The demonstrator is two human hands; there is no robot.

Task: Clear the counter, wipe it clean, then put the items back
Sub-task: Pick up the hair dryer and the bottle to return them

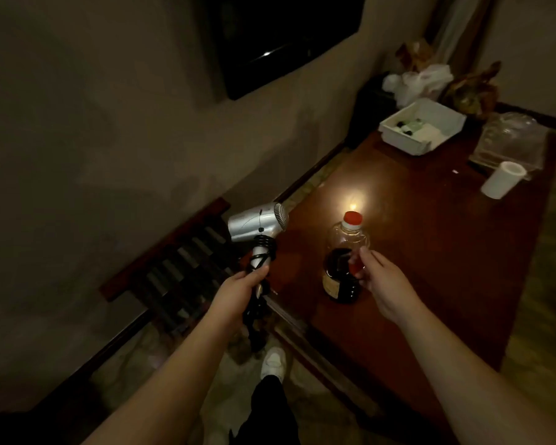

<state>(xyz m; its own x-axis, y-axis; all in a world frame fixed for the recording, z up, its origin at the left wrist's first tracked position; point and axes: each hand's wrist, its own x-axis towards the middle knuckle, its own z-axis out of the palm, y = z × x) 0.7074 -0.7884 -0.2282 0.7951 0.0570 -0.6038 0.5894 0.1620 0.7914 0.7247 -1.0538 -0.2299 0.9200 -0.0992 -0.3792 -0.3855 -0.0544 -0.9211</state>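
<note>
— Where's the bottle (pixel 342 261)?
— Upright near the tabletop's (pixel 430 252) left edge, touching the right hand's (pixel 382 281) loosely curled fingers (pixel 361 255).
— And the left hand (pixel 238 290)?
— Busy, gripping the hair dryer (pixel 257 224) beyond that edge.

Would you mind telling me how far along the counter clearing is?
Early on. In hand: the left hand grips the hairdryer; the right hand reaches the bottle. Left: bottle, tray, cup and bag remain on the counter; no wiping shows.
</note>
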